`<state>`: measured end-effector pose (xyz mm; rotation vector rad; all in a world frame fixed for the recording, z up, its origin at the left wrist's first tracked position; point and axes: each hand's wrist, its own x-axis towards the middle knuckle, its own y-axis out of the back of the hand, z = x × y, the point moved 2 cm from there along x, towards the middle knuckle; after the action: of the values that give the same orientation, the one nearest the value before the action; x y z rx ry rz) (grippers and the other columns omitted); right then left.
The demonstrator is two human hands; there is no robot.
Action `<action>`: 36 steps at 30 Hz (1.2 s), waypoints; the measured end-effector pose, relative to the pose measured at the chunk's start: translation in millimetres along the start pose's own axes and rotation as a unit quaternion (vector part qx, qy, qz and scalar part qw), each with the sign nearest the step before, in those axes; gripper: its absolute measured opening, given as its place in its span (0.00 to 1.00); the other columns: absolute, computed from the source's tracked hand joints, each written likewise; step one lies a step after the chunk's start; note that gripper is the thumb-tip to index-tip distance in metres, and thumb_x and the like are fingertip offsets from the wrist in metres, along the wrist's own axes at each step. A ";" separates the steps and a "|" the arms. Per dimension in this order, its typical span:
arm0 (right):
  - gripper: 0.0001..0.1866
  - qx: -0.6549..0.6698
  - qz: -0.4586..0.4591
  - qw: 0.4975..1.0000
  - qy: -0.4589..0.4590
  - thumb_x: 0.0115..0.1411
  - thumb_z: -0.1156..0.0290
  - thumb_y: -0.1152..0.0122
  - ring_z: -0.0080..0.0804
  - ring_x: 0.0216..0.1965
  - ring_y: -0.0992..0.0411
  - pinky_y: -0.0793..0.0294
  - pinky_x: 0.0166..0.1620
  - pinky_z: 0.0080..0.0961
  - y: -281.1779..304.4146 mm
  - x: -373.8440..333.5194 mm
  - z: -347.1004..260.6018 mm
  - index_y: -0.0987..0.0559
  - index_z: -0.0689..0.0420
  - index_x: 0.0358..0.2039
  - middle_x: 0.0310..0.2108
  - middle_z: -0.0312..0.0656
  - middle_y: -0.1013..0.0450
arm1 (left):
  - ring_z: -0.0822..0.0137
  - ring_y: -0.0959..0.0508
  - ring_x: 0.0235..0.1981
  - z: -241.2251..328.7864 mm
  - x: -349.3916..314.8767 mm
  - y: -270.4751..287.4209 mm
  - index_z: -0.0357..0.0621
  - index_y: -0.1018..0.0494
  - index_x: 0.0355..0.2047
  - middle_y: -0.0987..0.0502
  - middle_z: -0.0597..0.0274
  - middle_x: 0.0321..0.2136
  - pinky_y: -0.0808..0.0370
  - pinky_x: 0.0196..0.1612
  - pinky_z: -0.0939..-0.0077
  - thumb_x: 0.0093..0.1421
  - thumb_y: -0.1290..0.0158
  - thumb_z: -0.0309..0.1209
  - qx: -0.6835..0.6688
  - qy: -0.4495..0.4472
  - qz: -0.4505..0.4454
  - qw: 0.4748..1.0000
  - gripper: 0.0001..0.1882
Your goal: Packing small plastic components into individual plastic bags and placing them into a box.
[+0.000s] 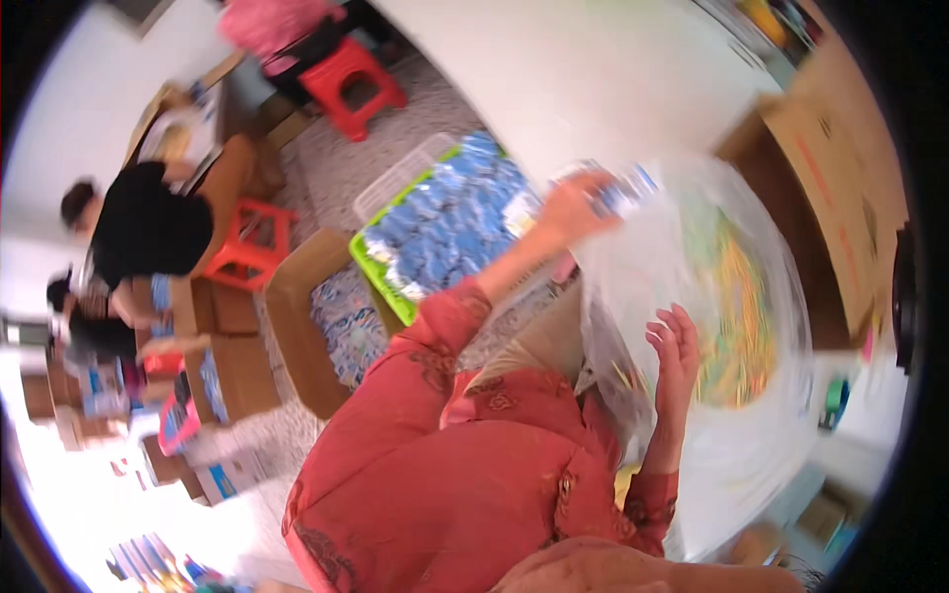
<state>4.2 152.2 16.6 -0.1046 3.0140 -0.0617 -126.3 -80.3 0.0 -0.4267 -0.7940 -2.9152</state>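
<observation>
My left hand [576, 210] is closed on a small clear packet with blue and white on it [629, 188], over the white table [539, 59]. My right hand [675, 346] has its fingers apart and a little curled, with nothing seen in it. It is beside a large clear plastic bag [791, 287], which holds many thin yellow, orange and green strips [736, 316]. Left of my left forearm, a bright green crate [361, 262] is filled with blue packets [445, 222].
An open cardboard box [292, 326] with small packets stands by the crate. A larger carton [830, 198] lies at right, past the bag. Red stools [354, 87] and other people [153, 217] are at left, among more boxes [242, 381].
</observation>
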 end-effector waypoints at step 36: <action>0.08 -0.249 -0.009 0.959 0.133 0.49 0.73 0.40 0.23 0.26 0.36 0.35 0.32 0.21 55.6 -11.2 -23.4 0.27 0.62 0.28 0.23 0.35 0.34 | 0.68 0.24 0.33 86.6 -130.5 -97.0 0.39 0.30 0.42 0.24 0.59 0.32 0.26 0.35 0.74 0.58 0.52 0.39 -0.307 0.087 -0.336 0.886 0.17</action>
<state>8.6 209.2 38.7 -0.1817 3.2159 0.7407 4.2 49.0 -13.2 0.1280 0.0766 -3.7496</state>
